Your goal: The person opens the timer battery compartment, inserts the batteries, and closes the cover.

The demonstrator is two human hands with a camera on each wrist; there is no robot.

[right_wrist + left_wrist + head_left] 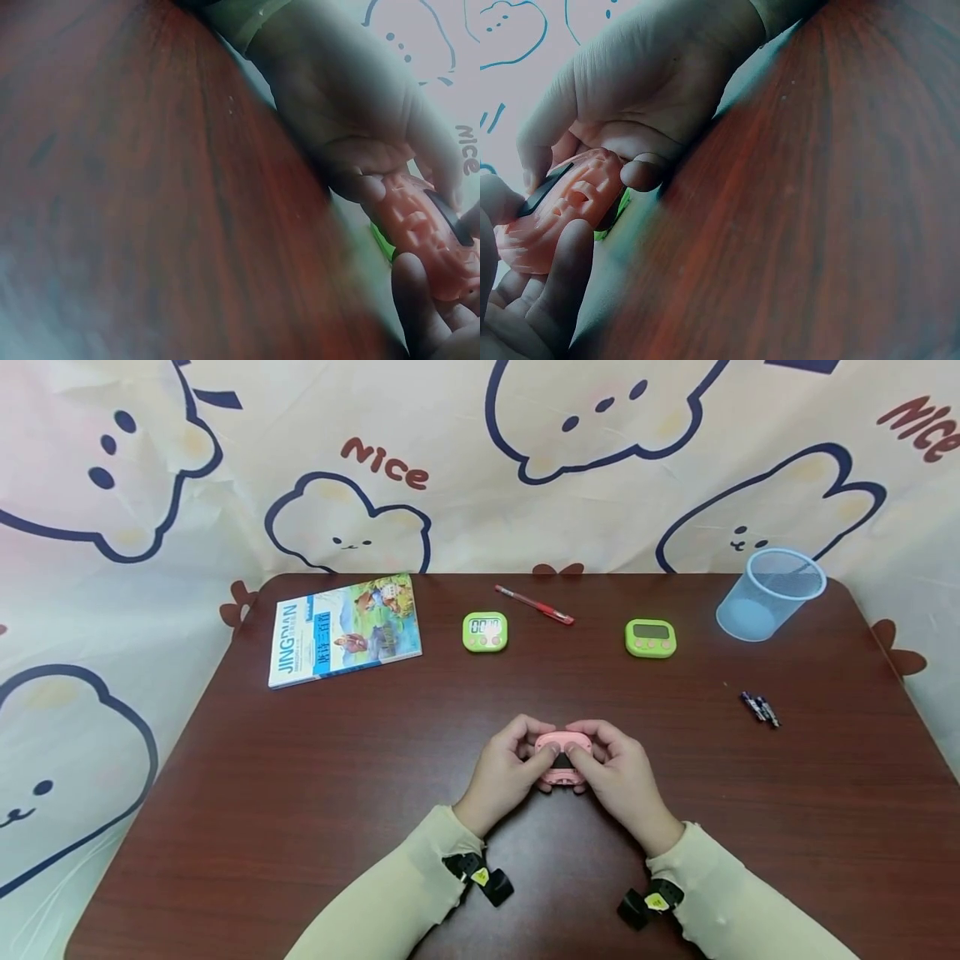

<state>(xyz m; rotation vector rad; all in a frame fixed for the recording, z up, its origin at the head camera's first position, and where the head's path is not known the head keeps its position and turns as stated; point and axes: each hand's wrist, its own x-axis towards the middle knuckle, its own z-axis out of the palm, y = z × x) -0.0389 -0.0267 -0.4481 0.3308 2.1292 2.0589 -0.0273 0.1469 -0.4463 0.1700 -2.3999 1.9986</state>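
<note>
Both hands hold a small pink plastic device (562, 740) above the near middle of the table. It has rounded ends and a dark panel on its face. My left hand (504, 772) grips its left end and my right hand (621, 777) its right end, both thumbs pressing on the face. From the left wrist, the pink device (577, 196) shows notches and slots along its edge; a bit of bright green is visible behind it. The right wrist view has the same pink device (420, 221) between the fingers, partly cut off by the frame.
On the brown table (337, 777) lie a book (352, 631), a red pen (536, 605), one green digital timer (485, 632) with digits showing and another green timer (650, 638) with a blank screen. Toward the right are two small batteries (761, 710) and a blue translucent cup (765, 602).
</note>
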